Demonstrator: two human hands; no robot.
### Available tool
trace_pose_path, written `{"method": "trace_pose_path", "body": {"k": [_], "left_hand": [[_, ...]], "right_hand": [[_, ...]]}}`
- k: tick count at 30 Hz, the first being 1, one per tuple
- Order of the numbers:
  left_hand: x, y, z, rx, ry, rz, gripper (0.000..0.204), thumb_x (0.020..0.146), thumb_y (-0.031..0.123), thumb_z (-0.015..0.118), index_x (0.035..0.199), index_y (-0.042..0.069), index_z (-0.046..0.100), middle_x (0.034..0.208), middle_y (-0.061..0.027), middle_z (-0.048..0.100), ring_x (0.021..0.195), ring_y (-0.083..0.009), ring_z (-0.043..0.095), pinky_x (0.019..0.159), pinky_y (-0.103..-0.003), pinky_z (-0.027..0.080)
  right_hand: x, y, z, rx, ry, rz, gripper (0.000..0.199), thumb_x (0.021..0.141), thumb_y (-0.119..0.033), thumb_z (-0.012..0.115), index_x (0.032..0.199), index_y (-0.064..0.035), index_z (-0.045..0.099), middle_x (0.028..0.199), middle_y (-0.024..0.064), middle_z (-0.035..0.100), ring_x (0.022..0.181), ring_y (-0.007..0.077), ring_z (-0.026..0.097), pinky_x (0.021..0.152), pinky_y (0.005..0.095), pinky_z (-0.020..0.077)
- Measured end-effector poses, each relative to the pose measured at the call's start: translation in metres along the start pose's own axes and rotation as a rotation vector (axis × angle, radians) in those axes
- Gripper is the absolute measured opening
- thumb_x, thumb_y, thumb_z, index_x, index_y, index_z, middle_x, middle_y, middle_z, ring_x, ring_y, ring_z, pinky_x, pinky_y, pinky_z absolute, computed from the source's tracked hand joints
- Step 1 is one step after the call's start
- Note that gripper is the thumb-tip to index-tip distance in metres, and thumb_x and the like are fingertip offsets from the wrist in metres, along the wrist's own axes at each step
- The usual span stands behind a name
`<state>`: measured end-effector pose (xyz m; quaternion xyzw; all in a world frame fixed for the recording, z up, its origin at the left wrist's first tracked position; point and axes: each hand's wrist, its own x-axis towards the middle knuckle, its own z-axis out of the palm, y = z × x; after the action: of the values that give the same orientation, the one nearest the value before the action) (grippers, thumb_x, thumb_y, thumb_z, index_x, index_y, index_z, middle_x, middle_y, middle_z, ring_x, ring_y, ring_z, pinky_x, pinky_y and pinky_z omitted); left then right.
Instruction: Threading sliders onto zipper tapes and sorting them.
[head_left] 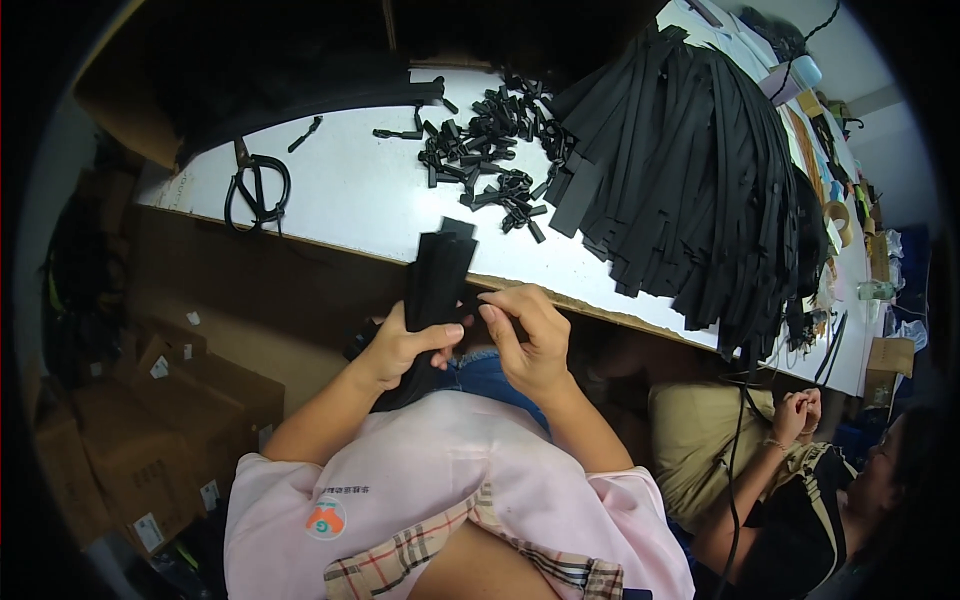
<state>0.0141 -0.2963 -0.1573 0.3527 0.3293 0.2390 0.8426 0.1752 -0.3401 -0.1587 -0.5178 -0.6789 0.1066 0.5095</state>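
Note:
My left hand [400,350] is closed round a bundle of black zipper strips [440,265], with the thumb across its front. The bundle stands upright just off the table's front edge, and its lower part runs down over my lap. To its right, my right hand [532,338] is raised with curled fingers, thumb and forefinger tips close together. Whatever they pinch, if anything, is too small to make out. Beyond the hands, a loose heap of small black zipper sliders [490,150] with long pulls lies on the white table [340,190].
A thick pile of black strips [690,190] drapes over the table's front edge at right. Black-handled scissors [258,195] lie at left, before a dark bulky piece [300,110]. Cardboard boxes [150,430] stand at lower left. Another person [770,490] sits close on my right.

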Motion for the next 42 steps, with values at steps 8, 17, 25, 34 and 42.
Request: {"method": "trace_pose_path", "body": {"k": [8,17,25,34,42], "left_hand": [[-0.005,0.005,0.007,-0.066,0.127,0.156,0.024,0.075,0.011,0.061,0.093,0.0,0.051,0.069,-0.0068,0.054,0.056,-0.0137,0.052,0.048,-0.024,0.045],[-0.014,0.0,0.007,-0.208,0.155,0.046,0.017,0.072,0.004,0.056,0.088,-0.001,0.05,0.071,-0.0081,0.053,0.057,-0.0159,0.053,0.046,-0.024,0.045],[-0.01,0.001,0.015,-0.163,0.225,0.094,0.012,0.073,0.003,0.056,0.084,-0.002,0.052,0.072,-0.0067,0.054,0.058,-0.0137,0.053,0.047,-0.024,0.045],[-0.011,0.018,0.02,-0.146,0.053,0.013,0.026,0.074,0.007,0.058,0.095,-0.002,0.047,0.071,-0.009,0.054,0.057,-0.0146,0.054,0.048,-0.026,0.047],[0.002,0.006,0.014,-0.095,0.092,-0.053,0.018,0.073,0.007,0.057,0.087,-0.001,0.049,0.066,-0.0082,0.053,0.054,-0.0143,0.053,0.049,-0.025,0.045]], "right_hand": [[0.011,-0.012,-0.005,0.921,-0.359,0.834,0.018,0.083,-0.013,0.053,0.071,-0.0007,0.052,0.058,0.0007,0.052,0.046,0.0038,0.045,0.04,0.0169,0.0347],[0.009,-0.017,0.01,0.186,-0.184,-0.146,0.017,0.067,0.001,0.059,0.06,-0.0036,0.045,0.048,0.0058,0.037,0.036,0.019,0.04,0.033,0.0276,0.0319],[0.011,-0.012,0.004,0.049,-0.191,-0.298,0.021,0.069,0.001,0.06,0.06,-0.0034,0.041,0.05,0.0046,0.039,0.037,0.0177,0.04,0.033,0.0271,0.032],[0.016,-0.018,-0.012,0.681,-0.308,0.301,0.021,0.076,-0.004,0.058,0.061,-0.001,0.044,0.048,0.0024,0.041,0.041,0.0095,0.045,0.036,0.0223,0.0357],[0.015,-0.016,-0.007,0.01,-0.232,-0.486,0.022,0.063,0.001,0.063,0.056,-0.0038,0.042,0.051,0.0032,0.033,0.039,0.0149,0.038,0.034,0.026,0.0304]]}}
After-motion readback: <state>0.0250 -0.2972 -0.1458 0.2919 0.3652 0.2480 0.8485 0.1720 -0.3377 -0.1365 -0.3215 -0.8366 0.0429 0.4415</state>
